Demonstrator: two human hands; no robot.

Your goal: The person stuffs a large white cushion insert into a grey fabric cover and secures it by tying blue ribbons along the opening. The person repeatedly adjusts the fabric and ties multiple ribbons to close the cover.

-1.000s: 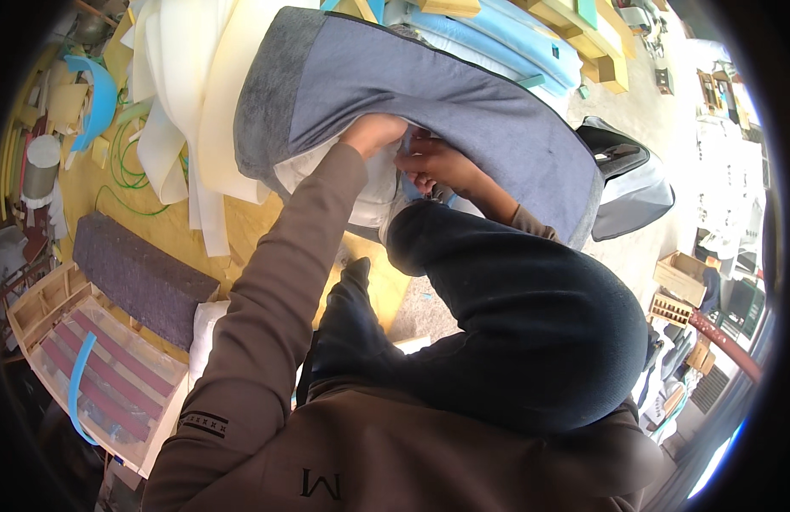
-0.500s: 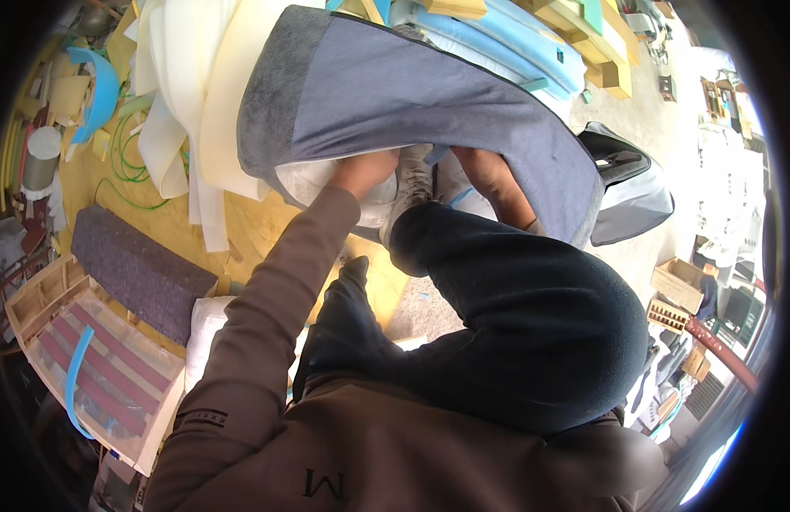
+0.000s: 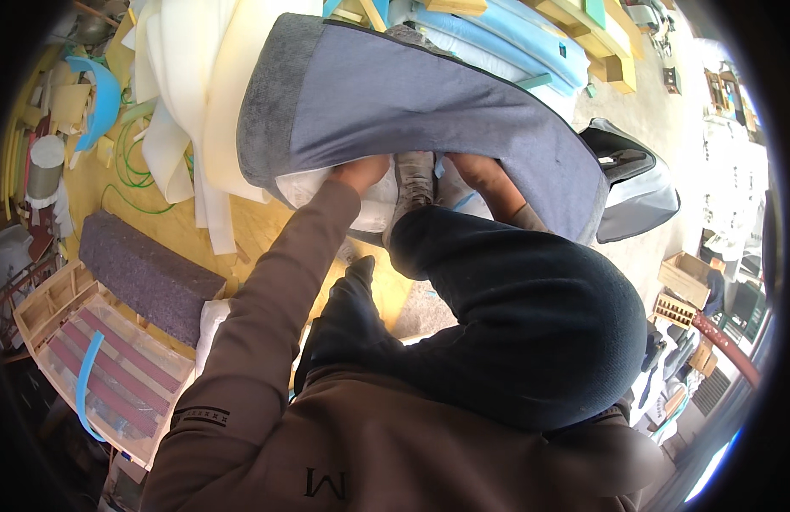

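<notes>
A grey-blue upholstery cover [image 3: 412, 90] with darker grey ends is stretched over a long curved piece ahead of me. White padding or wrapping [image 3: 308, 187] shows beneath its near edge. My left hand [image 3: 363, 173] is closed at that edge, its fingertips hidden under the fabric. To the right, my right hand [image 3: 473, 173] grips the same edge, fingers curled under and partly out of sight. Between the two hands my shoe [image 3: 414, 183] presses against the piece, with the knee bent. A bit of blue strip [image 3: 440, 164] shows beside the right hand.
Pale foam sheets [image 3: 228, 94] hang at the upper left. A wooden frame with webbing [image 3: 113, 367] and a dark felt-like block [image 3: 151, 277] lie left. Blue foam pieces [image 3: 506, 38] and timber [image 3: 612, 64] are at the back. A grey-black upholstered piece [image 3: 638, 192] stands right.
The cover's near edge sits slightly lower over the hands. My right hand has shifted a little left, toward the shoe. The whole view has tilted slightly.
</notes>
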